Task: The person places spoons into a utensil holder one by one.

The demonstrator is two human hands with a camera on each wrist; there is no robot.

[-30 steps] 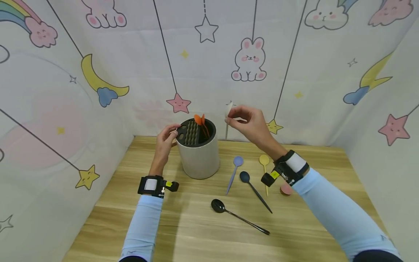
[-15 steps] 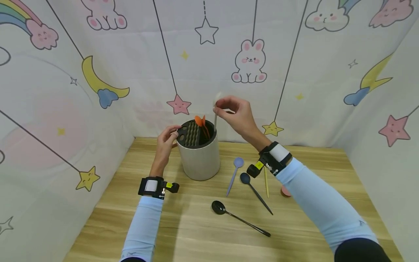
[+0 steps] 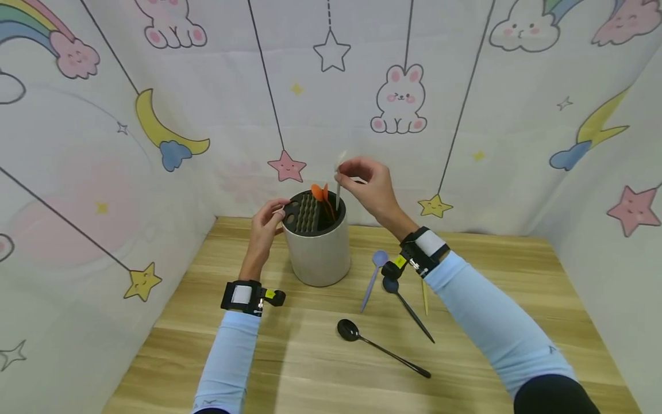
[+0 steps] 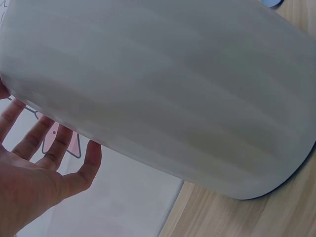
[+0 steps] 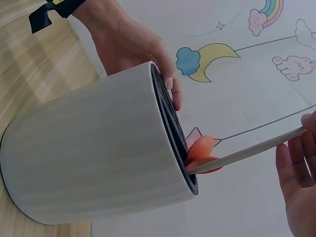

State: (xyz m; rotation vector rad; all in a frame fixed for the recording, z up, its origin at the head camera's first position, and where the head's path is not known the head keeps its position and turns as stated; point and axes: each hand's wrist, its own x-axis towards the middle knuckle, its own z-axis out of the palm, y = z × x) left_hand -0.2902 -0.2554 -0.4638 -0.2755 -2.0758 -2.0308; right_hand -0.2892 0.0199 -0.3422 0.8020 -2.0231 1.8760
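Observation:
A cream utensil holder (image 3: 318, 259) with a dark top stands upright on the table. My left hand (image 3: 265, 221) grips the left side of its rim; in the left wrist view several fingers (image 4: 59, 145) curve against the wall. My right hand (image 3: 369, 184) pinches a white spoon (image 5: 247, 150) near its bowl, above the holder. The spoon's handle points down, its lower end inside the opening on the right, beside two orange utensils (image 3: 320, 193). In the right wrist view my left thumb lies over the rim.
On the wooden table (image 3: 310, 356) right of the holder lie a lavender spoon (image 3: 380, 259), a dark blue spoon (image 3: 411, 310), a glossy black spoon (image 3: 383, 349) and a yellow handle (image 3: 425, 299), partly covered by the right arm. Printed cloth walls (image 3: 233, 103) enclose the table.
My right hand has moved left with the white spoon, from beside the holder to over it, and the handle's end has gone into the opening. The left hand has stayed at the rim.

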